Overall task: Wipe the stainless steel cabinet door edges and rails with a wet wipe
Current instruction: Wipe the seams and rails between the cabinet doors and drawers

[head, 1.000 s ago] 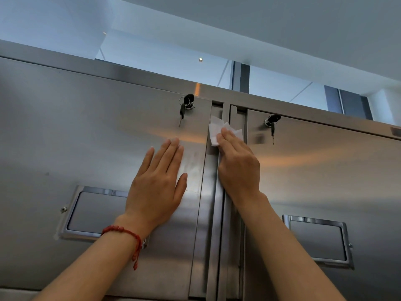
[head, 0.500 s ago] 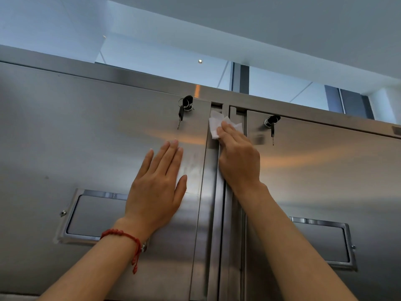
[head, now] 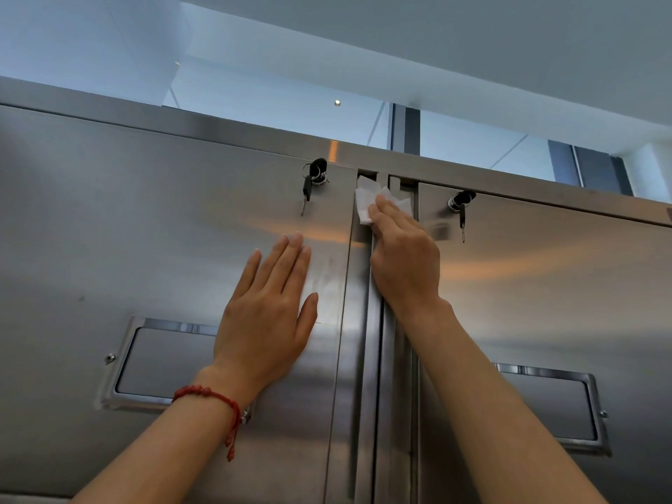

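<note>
Two stainless steel cabinet doors meet at a vertical rail [head: 374, 358] in the middle of the view. My right hand [head: 403, 256] presses a white wet wipe [head: 365, 201] flat against the top of that rail, just under the cabinet's top edge [head: 218, 125]. Its fingers lie straight over the wipe. My left hand [head: 269, 318] rests flat with fingers spread on the left door [head: 145, 231], beside the rail. A red bracelet circles the left wrist.
A key [head: 312, 180] hangs in the left door's lock and another key [head: 461, 209] in the right door's lock [head: 545, 285]. Each door has a recessed handle plate, left [head: 160, 358] and right [head: 552, 405]. Ceiling and windows show above the cabinet.
My right hand has slid the wipe upward along the rail toward the cabinet's top edge. The left hand has stayed flat on the left door.
</note>
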